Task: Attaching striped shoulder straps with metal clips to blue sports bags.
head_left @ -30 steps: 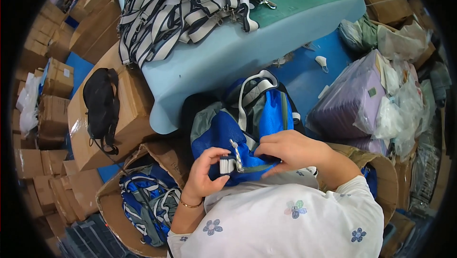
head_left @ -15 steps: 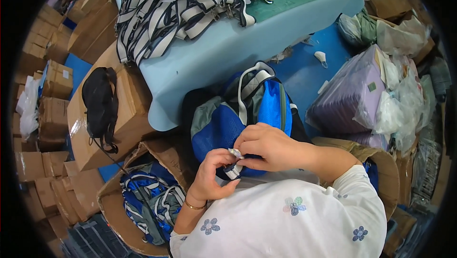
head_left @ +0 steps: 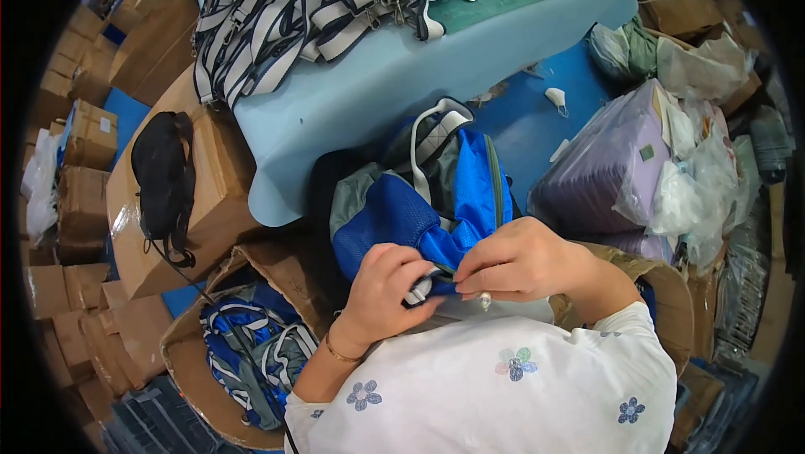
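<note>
A blue and grey duffel bag (head_left: pixel 394 215) with white-and-navy webbing handles (head_left: pixel 419 160) lies across my lap. My left hand (head_left: pixel 384 295) is closed at the bag's near end, round a short fold of white-and-navy webbing (head_left: pixel 418 290). Just to its right, my right hand (head_left: pixel 524 263) pinches the bag's blue edge with thumb and forefinger. A small pale, shiny piece (head_left: pixel 485 301) pokes out beneath those fingers; its kind is unclear. What lies inside each grip is partly hidden.
Webbing straps with metal clips (head_left: pixel 327 14) heap on the pale table (head_left: pixel 352 93) ahead. An open carton (head_left: pixel 189 370) of folded bags stands at left, a black pouch (head_left: pixel 163 177) on a box behind it. A plastic-wrapped lilac stack (head_left: pixel 591 173) is at right.
My hands have moved apart, the right one going right and pulling the bag's blue edge along. The small shiny piece, earlier between both hands, now shows below my right fingers.
</note>
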Tool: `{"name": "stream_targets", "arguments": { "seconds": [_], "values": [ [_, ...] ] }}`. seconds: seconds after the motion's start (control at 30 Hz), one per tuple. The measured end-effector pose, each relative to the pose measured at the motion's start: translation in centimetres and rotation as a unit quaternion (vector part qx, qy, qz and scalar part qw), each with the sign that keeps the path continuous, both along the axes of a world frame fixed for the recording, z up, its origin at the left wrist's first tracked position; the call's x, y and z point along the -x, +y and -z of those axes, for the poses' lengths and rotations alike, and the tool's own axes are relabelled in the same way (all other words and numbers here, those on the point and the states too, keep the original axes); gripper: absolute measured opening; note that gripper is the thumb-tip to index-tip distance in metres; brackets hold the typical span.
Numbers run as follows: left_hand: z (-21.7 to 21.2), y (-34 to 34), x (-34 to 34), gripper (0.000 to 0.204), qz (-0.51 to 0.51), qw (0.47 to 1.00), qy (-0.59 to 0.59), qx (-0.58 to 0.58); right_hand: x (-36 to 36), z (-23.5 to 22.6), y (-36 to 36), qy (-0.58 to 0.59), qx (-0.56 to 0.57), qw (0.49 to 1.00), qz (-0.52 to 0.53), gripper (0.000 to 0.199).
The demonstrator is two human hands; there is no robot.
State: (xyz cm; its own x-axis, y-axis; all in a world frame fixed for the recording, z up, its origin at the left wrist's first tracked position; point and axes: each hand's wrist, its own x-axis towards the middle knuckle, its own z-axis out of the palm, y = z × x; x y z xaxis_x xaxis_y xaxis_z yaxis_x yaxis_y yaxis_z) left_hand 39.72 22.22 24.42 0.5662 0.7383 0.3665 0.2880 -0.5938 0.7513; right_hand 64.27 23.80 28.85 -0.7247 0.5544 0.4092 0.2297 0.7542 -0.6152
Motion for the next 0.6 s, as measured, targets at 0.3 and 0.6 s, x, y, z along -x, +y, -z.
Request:
{"name": "stream_targets", "arguments": {
  "seconds": [0.3,0.6],
  "values": [
    [-0.7,1.0,1.0,0.029,0.002,0.992,0.092,-0.091,-4.5,1.4,1.6,0.012,0.070,0.997,0.010,0.012],
    [-1.8,0.6,-1.3,0.046,0.063,0.996,0.063,0.029,-3.3,2.2,0.8,0.136,0.191,0.972,0.020,0.008]
  ]
}}
